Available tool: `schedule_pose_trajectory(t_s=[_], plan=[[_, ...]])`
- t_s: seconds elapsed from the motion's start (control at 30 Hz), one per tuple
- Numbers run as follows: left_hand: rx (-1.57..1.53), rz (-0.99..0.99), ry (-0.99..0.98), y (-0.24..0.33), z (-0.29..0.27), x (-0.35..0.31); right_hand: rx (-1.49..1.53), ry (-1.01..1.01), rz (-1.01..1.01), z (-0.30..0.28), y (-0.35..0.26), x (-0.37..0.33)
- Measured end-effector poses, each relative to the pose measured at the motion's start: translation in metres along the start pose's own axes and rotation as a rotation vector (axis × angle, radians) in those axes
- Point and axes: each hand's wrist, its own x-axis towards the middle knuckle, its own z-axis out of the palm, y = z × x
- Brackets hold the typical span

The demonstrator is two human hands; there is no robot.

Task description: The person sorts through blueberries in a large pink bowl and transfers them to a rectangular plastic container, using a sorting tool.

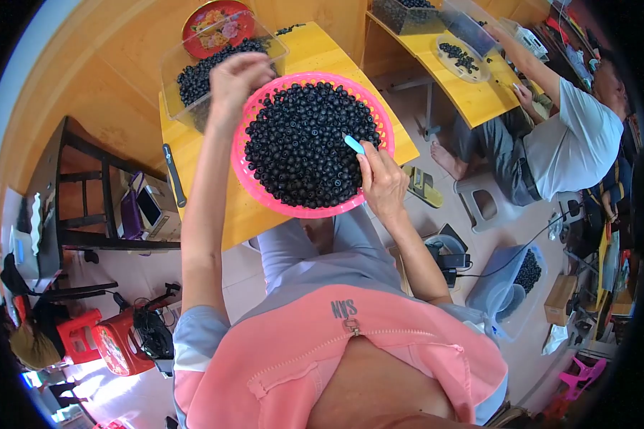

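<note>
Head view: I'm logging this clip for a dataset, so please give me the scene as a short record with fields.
Setting: yellow wooden table, tiled floor
Main container: pink round basket full of dark round berries
Left hand: raised over the basket's far left rim, fingers pinched together; whether it holds a berry cannot be told
Right hand: at the basket's right rim, holding a small light-blue tool
Behind basket: clear plastic box with more berries
Others: a seated person at a second table

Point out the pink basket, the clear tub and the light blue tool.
pink basket [245, 171]: head view, on its left rim.
clear tub [173, 68]: head view, on its left wall.
light blue tool [353, 144]: head view, on the tip above the right hand's fingers.
</note>
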Motion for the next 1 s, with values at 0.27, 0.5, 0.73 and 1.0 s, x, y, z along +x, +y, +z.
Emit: schedule_pose_trajectory(t_s=[0.27, 0.5, 0.73, 1.0], plan=[[0.852, 0.354, -0.413, -0.087, 0.06, -0.037, 0.028, 0.018, 0.006, 0.002, -0.001, 0.0], [0.901, 0.3, -0.371, -0.08, 0.056, -0.038, 0.051, 0.012, 0.016, 0.0, -0.004, 0.001], [-0.272, -0.39, -0.314, -0.027, 0.039, -0.072, 0.192, 0.0, 0.091, -0.005, 0.001, 0.004], [-0.635, -0.367, -0.302, -0.03, 0.033, -0.121, 0.437, -0.17, 0.106, -0.019, -0.026, 0.01]])
